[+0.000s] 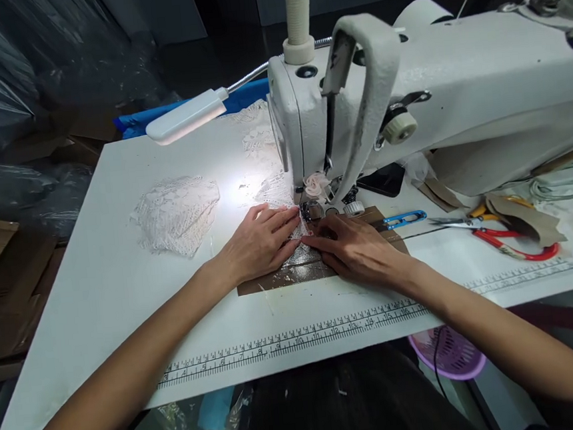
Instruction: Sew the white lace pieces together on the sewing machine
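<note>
My left hand (256,241) lies flat on a small piece of white lace (297,236), its fingers stretched toward the needle area of a white sewing machine (436,88). On the other side of the lace is my right hand (362,245), fingers bent and closed at its edge; its thumb is partly hidden. Both hands rest over a brown and silvery plate (301,272) set on the white table. A pale fabric rosette (316,184) sits on the machine just above the fingers. The needle tip is hard to make out.
A lace piece (179,214) lies left; more lace (259,137) lies behind. A lamp (187,116) lights the table. Right are blue thread snips (404,219), red-handled scissors (514,242) and a dark phone (384,180). A ruler strip (297,340) runs along the front edge, above a purple basket (449,354).
</note>
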`<state>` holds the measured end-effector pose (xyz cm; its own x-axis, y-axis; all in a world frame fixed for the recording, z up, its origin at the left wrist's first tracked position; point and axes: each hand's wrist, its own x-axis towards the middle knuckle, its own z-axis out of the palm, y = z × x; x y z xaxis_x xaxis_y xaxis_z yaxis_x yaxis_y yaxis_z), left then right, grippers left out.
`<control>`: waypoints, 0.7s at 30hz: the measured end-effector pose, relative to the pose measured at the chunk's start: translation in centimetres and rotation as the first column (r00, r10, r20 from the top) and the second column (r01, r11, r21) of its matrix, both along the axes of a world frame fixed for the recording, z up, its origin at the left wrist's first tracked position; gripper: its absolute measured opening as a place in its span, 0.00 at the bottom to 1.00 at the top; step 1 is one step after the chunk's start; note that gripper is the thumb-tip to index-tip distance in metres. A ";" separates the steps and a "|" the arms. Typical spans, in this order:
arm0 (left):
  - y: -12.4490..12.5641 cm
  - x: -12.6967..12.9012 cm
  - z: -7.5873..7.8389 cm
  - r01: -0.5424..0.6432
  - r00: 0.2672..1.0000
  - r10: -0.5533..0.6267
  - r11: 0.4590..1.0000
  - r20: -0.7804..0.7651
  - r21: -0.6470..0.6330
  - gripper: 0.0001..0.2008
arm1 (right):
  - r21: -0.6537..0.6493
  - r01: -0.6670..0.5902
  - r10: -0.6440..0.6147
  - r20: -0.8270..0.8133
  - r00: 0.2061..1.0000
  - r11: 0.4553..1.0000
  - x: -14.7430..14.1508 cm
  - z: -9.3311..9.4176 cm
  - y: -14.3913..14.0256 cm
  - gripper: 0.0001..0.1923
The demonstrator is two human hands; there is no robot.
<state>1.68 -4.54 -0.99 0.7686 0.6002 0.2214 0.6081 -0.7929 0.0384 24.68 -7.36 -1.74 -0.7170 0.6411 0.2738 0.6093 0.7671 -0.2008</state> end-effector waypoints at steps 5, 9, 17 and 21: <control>-0.3 0.0 -0.3 -0.002 0.997 0.000 1.000 0.072 0.022 0.17 | -0.013 0.019 -0.019 0.001 1.000 1.000 0.0 -0.2 -0.1 0.16; -0.4 0.0 -0.6 0.004 0.994 -0.006 1.000 0.111 0.018 0.16 | -0.032 0.018 -0.018 -0.004 1.000 0.999 0.1 -0.1 -0.1 0.17; -0.8 0.4 -0.7 -0.030 0.993 0.028 0.999 0.111 0.023 0.16 | -0.034 0.019 -0.021 -0.061 0.998 0.999 0.1 -0.2 0.2 0.16; -0.8 0.5 -0.6 -0.021 0.997 0.016 0.998 0.081 0.064 0.17 | -0.047 0.017 -0.022 -0.112 0.993 0.999 0.1 -0.5 0.2 0.16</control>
